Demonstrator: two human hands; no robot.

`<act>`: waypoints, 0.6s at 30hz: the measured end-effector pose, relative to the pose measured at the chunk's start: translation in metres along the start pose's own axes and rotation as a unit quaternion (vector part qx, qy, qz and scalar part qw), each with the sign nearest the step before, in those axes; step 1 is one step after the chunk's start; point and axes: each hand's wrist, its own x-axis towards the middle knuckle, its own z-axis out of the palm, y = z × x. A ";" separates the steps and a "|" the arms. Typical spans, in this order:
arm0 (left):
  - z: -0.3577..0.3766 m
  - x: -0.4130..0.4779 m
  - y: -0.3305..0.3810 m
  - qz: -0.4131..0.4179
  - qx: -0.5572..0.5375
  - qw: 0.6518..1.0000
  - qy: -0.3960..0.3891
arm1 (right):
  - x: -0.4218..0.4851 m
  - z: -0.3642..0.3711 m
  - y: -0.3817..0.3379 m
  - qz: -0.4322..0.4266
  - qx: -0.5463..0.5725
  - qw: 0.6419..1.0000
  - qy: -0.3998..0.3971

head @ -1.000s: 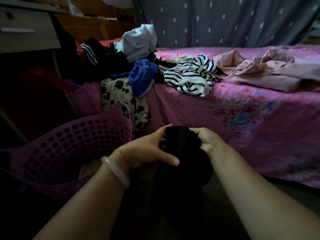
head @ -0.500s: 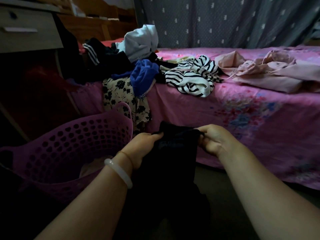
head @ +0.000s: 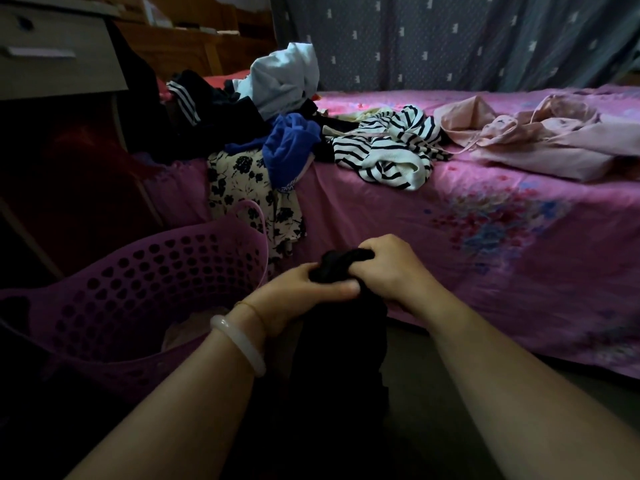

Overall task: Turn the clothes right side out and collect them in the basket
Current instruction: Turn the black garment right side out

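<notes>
A black garment hangs in front of me, bunched at its top edge. My left hand grips that bunched top from the left, thumb laid across it. My right hand grips it from the right, fingers curled over the cloth. The two hands touch. A purple perforated laundry basket stands on the floor to the left, with a pale cloth low inside it. More clothes lie on the bed: a striped top, a blue garment, a pink garment, a black-and-white floral piece.
The bed with its pink flowered sheet fills the right and middle. A heap of dark clothes and a white garment sits at the bed's far left. A drawer unit stands top left. A grey curtain hangs behind.
Half a second ago my hands held the black garment's top stretched apart. Now they have come together and the top edge is bunched between them.
</notes>
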 end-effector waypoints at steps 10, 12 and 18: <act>-0.007 0.002 -0.015 0.088 0.386 0.842 0.366 | 0.005 -0.030 0.018 0.022 -0.044 0.996 0.077; -0.014 -0.004 -0.014 0.091 0.445 0.798 0.396 | 0.006 -0.036 0.025 0.031 -0.079 0.989 0.120; -0.020 0.002 -0.005 0.060 0.105 0.977 0.174 | 0.014 -0.030 0.020 0.049 0.006 0.987 0.152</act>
